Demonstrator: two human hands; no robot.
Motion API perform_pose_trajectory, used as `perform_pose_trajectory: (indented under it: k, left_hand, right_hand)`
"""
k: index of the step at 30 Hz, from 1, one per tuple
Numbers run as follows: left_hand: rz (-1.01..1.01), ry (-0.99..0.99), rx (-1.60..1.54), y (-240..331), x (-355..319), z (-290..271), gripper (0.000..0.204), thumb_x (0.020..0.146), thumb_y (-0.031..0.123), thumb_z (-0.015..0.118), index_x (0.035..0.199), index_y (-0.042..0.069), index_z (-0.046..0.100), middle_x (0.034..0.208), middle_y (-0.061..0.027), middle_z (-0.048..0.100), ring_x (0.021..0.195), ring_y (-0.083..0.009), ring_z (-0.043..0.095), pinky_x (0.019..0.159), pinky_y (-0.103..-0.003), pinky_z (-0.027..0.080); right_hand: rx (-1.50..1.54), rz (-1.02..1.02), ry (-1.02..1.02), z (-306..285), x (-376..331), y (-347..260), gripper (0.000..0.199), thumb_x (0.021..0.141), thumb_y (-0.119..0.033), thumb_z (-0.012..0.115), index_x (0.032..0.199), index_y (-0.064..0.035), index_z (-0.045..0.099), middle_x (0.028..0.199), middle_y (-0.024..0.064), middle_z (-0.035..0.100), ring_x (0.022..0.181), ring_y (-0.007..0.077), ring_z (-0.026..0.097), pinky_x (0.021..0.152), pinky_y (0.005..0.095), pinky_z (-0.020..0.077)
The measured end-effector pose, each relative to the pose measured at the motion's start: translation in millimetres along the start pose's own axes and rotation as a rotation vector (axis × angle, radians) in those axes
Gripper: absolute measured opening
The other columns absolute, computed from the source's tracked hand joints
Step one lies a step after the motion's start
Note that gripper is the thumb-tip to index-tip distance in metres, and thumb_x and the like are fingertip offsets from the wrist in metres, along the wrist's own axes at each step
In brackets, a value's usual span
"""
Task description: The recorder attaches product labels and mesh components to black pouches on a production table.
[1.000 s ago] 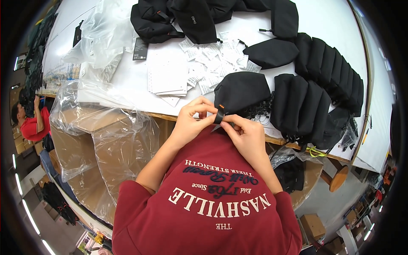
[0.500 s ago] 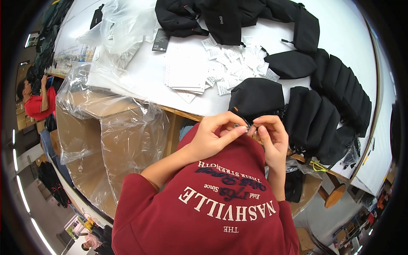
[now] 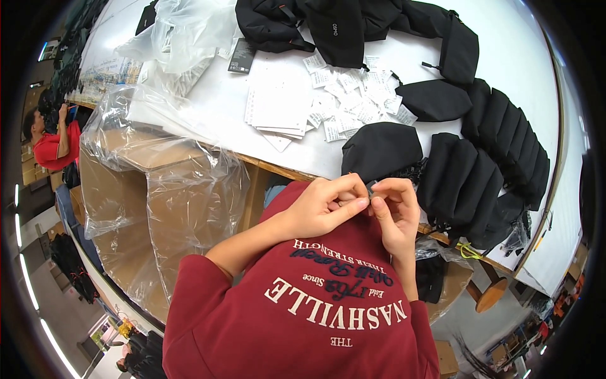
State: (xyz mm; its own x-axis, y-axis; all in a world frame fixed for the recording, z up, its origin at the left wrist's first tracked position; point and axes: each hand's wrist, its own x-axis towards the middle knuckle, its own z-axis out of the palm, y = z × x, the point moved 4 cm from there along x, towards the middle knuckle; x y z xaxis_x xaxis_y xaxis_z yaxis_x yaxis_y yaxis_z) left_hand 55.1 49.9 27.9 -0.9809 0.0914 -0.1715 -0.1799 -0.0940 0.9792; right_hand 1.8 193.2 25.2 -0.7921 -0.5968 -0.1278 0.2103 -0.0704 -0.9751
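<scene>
Head view. Landmark: the rounded black fabric pouch (image 3: 382, 150) at the near edge of the long white table (image 3: 505, 38).

The wearer, in a maroon sweatshirt (image 3: 315, 338), works with both hands just on the near side of the pouch. Left hand (image 3: 333, 203): thumb and forefinger pinched together on a small dark piece (image 3: 372, 188), mostly hidden by the fingertips. Right hand (image 3: 396, 211): thumb and forefinger curled at the same piece; cannot tell whether they clamp it.

Containers. Left of the pouch and below table level, a large brown cardboard box (image 3: 120, 252) with clear crinkled plastic sheeting (image 3: 196, 189) over it; contents cannot be made out. Far left beyond the pouch, a translucent white plastic bag (image 3: 189, 31), slumped, pale contents blurred. Right of the pouch, plump black fabric pouches (image 3: 451, 170) in a close row, insides out of sight; beyond and right, a second black row (image 3: 505, 126). Between that row and the landmark's far side, an oval black pouch (image 3: 435, 100) lies flat.

Beyond the pouch, to its left: scattered small white printed packets (image 3: 344, 101); farther left, a stack of white paper sheets (image 3: 278, 101).
</scene>
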Motion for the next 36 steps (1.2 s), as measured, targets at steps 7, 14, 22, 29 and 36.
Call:
perform_pose_trajectory:
  k: [7, 14, 22, 29, 36]
  left_hand:
    - [0.011, 0.03, -0.033, -2, -1, 1, 0.008, 0.092, 0.009, 0.056, 0.088, 0.002, 0.053, 0.056, 0.0028, 0.045, 0.05, -0.0029, 0.034, 0.046, -0.021, 0.026]
    - [-0.001, 0.009, 0.044, 1, 1, 2, 0.008, 0.09, 0.007, 0.059, 0.088, 0.003, 0.053, 0.054, 0.0042, 0.041, 0.05, -0.0024, 0.03, 0.046, -0.022, 0.024]
    - [-0.054, -0.033, -0.191, -17, 6, -8, 0.013, 0.088, 0.008, 0.064, 0.092, 0.004, 0.052, 0.057, 0.0075, 0.041, 0.056, 0.0002, 0.031, 0.053, -0.019, 0.026]
    - [-0.063, -0.021, -0.347, -18, 6, -3, 0.01, 0.09, 0.008, 0.062, 0.091, 0.003, 0.053, 0.061, 0.0054, 0.048, 0.06, 0.0002, 0.042, 0.057, -0.017, 0.032]
    - [-0.063, -0.022, -0.363, -14, 7, -9, 0.009, 0.091, 0.008, 0.061, 0.093, 0.001, 0.055, 0.065, 0.0042, 0.054, 0.063, -0.0005, 0.047, 0.06, -0.018, 0.037]
  right_hand:
    - [0.023, -0.002, 0.033, 0, 0, -1, 0.017, 0.09, -0.002, 0.06, 0.105, -0.001, 0.052, 0.086, 0.0041, 0.059, 0.07, 0.0076, 0.054, 0.065, 0.0204, 0.0428]
    - [-0.001, -0.002, 0.011, 0, 2, -3, 0.015, 0.09, -0.001, 0.06, 0.102, -0.0013, 0.051, 0.086, 0.0032, 0.058, 0.071, 0.0066, 0.054, 0.065, 0.0196, 0.0418]
    - [0.225, 0.041, -0.006, 10, 2, -3, 0.013, 0.092, -0.001, 0.057, 0.099, -0.0033, 0.047, 0.084, 0.0016, 0.055, 0.07, 0.0055, 0.051, 0.063, 0.0186, 0.0399]
    - [0.223, 0.03, 0.034, 14, 2, -1, 0.016, 0.091, -0.002, 0.058, 0.099, -0.005, 0.044, 0.086, 0.0025, 0.053, 0.067, 0.0072, 0.05, 0.062, 0.0192, 0.041]
    - [0.382, 0.067, 0.017, 16, 7, 1, 0.014, 0.093, -0.004, 0.056, 0.101, -0.0055, 0.044, 0.081, 0.0004, 0.053, 0.068, 0.0052, 0.049, 0.06, 0.0177, 0.0371]
